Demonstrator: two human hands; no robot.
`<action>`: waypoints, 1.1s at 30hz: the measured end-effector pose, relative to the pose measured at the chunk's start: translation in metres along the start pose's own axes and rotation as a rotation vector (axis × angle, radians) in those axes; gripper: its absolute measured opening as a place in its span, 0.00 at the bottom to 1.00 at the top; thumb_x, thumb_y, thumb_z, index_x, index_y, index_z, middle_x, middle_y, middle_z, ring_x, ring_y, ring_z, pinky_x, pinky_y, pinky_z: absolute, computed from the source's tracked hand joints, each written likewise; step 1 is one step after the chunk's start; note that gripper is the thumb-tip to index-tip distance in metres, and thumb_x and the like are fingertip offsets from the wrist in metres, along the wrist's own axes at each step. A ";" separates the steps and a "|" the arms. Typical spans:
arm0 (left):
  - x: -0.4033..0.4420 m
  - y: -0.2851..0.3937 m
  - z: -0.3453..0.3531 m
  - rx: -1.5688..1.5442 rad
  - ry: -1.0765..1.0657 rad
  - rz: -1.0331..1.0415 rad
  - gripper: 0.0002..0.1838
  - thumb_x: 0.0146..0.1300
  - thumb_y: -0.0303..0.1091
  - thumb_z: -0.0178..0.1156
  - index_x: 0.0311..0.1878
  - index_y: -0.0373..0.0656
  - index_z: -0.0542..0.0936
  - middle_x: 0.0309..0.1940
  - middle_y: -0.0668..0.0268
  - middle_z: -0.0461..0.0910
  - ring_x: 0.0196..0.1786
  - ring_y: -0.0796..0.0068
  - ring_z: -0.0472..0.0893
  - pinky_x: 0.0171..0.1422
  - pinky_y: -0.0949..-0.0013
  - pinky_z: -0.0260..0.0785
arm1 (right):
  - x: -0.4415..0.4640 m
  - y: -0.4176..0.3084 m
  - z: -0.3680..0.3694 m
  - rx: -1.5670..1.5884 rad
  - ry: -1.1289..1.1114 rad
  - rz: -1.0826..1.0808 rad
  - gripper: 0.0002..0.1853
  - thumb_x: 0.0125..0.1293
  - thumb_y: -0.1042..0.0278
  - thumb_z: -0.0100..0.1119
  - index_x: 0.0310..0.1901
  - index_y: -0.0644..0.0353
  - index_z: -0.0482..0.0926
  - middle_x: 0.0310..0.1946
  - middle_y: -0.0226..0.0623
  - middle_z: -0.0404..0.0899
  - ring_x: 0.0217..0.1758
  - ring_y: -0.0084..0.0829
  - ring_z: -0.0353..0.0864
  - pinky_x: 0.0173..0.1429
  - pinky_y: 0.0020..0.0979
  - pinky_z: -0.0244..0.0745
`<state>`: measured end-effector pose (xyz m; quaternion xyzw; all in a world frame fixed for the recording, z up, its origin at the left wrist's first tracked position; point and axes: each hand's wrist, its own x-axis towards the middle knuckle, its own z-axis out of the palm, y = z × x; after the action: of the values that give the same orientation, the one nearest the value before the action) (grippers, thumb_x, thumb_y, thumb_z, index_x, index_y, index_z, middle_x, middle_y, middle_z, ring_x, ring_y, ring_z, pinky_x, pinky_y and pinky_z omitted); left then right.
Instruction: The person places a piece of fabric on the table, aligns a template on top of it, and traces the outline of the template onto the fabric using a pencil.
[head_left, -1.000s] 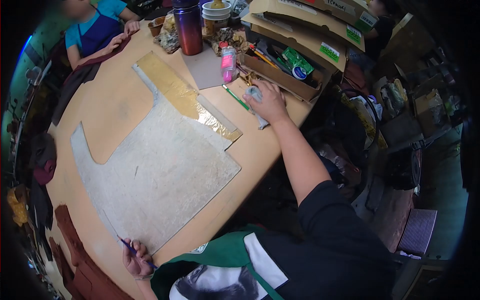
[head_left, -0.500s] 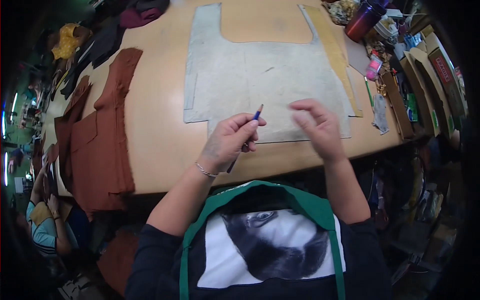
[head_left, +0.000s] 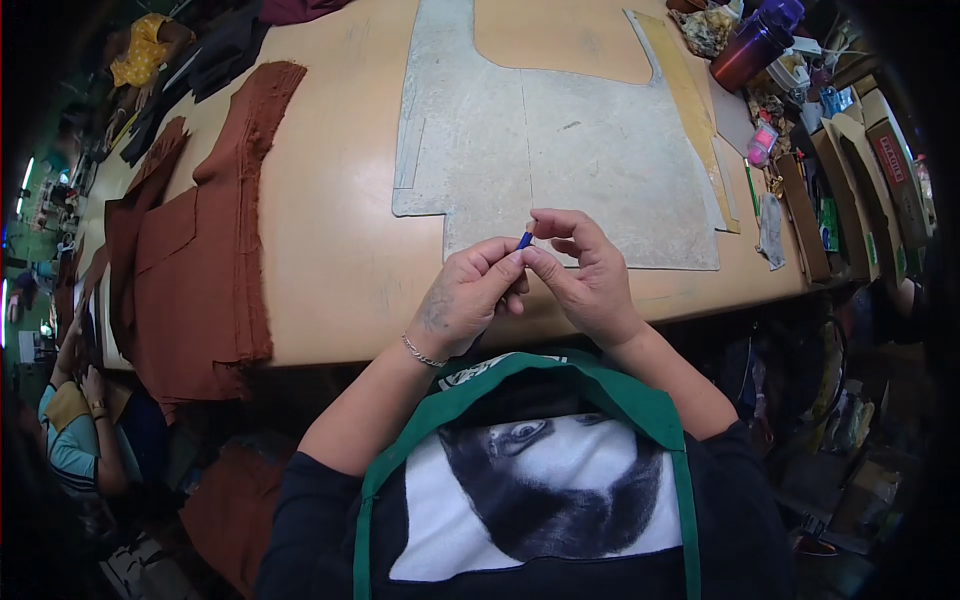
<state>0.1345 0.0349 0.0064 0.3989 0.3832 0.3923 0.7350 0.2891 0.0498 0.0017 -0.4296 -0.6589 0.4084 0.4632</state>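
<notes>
My left hand (head_left: 468, 298) is closed around a blue pencil (head_left: 525, 240), whose bare wood end points up and away from me. At that upper end is my right hand (head_left: 592, 285), its thumb and fingers pinched about the pencil and its thumb against my left fingers. The lower part of the pencil is hidden in my left hand. Just beyond both hands, a large grey pattern piece (head_left: 600, 150) with a deep cut-out at its far side lies flat on the table (head_left: 330, 220). A yellowish strip (head_left: 690, 115) runs along its right side.
Stacked rust-brown fabric (head_left: 200, 240) hangs over the table's front edge at left. A tumbler (head_left: 750, 45), a pink object (head_left: 762, 143), a green pencil (head_left: 751, 187), a grey cloth (head_left: 770, 232) and cardboard boxes (head_left: 850, 190) line the right side. Another person (head_left: 85, 430) sits at left.
My right hand has come in from the right to meet the pencil at its upper end. My left hand still holds the pencil. The view has shifted slightly.
</notes>
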 end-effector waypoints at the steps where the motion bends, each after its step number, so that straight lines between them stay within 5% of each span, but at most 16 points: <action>1: 0.000 -0.002 0.000 -0.009 -0.004 -0.006 0.13 0.65 0.36 0.46 0.44 0.38 0.73 0.25 0.72 0.70 0.25 0.87 0.69 0.30 0.84 0.63 | 0.000 0.001 -0.001 -0.002 -0.013 0.005 0.18 0.54 0.67 0.60 0.46 0.61 0.72 0.38 0.37 0.74 0.42 0.28 0.73 0.47 0.28 0.66; 8: 0.001 -0.012 -0.003 -0.197 -0.066 -0.052 0.12 0.66 0.36 0.43 0.43 0.39 0.72 0.26 0.71 0.71 0.25 0.85 0.70 0.31 0.83 0.65 | -0.004 0.006 0.009 0.392 -0.026 0.239 0.14 0.58 0.69 0.57 0.45 0.66 0.72 0.35 0.34 0.74 0.37 0.19 0.73 0.39 0.21 0.70; 14: 0.002 -0.015 -0.004 -0.275 -0.079 -0.065 0.12 0.67 0.36 0.41 0.42 0.40 0.71 0.27 0.70 0.71 0.26 0.84 0.72 0.32 0.83 0.66 | -0.002 -0.003 0.008 0.468 -0.087 0.307 0.12 0.61 0.71 0.53 0.43 0.69 0.72 0.28 0.32 0.74 0.24 0.15 0.71 0.31 0.18 0.69; 26: 0.006 -0.019 0.001 -0.326 -0.081 -0.072 0.12 0.67 0.37 0.40 0.39 0.41 0.71 0.27 0.70 0.71 0.25 0.83 0.72 0.32 0.82 0.66 | 0.000 -0.001 0.010 0.573 -0.097 0.403 0.08 0.63 0.71 0.50 0.39 0.67 0.72 0.26 0.30 0.72 0.19 0.14 0.68 0.20 0.17 0.64; 29: 0.002 -0.012 0.001 -0.274 -0.055 -0.166 0.13 0.68 0.39 0.39 0.42 0.42 0.71 0.28 0.70 0.72 0.28 0.83 0.73 0.37 0.81 0.67 | 0.004 0.002 0.007 0.635 -0.118 0.492 0.07 0.62 0.69 0.50 0.36 0.63 0.72 0.24 0.30 0.72 0.21 0.17 0.70 0.23 0.19 0.67; 32: -0.002 -0.008 -0.002 0.098 0.040 -0.074 0.13 0.66 0.37 0.42 0.44 0.39 0.72 0.31 0.64 0.73 0.35 0.75 0.74 0.43 0.75 0.66 | 0.032 0.017 -0.004 0.657 0.190 0.422 0.06 0.62 0.66 0.51 0.34 0.59 0.72 0.21 0.31 0.73 0.24 0.21 0.72 0.29 0.23 0.69; 33: -0.004 -0.007 -0.009 0.414 0.103 0.128 0.13 0.65 0.36 0.44 0.44 0.37 0.72 0.32 0.62 0.73 0.37 0.71 0.74 0.44 0.73 0.66 | 0.044 0.021 -0.016 0.719 0.240 0.438 0.06 0.61 0.65 0.52 0.33 0.59 0.71 0.21 0.32 0.73 0.25 0.23 0.73 0.31 0.25 0.70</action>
<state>0.1274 0.0316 -0.0025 0.5442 0.4663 0.3708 0.5907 0.2992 0.0998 -0.0033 -0.4151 -0.3099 0.6475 0.5589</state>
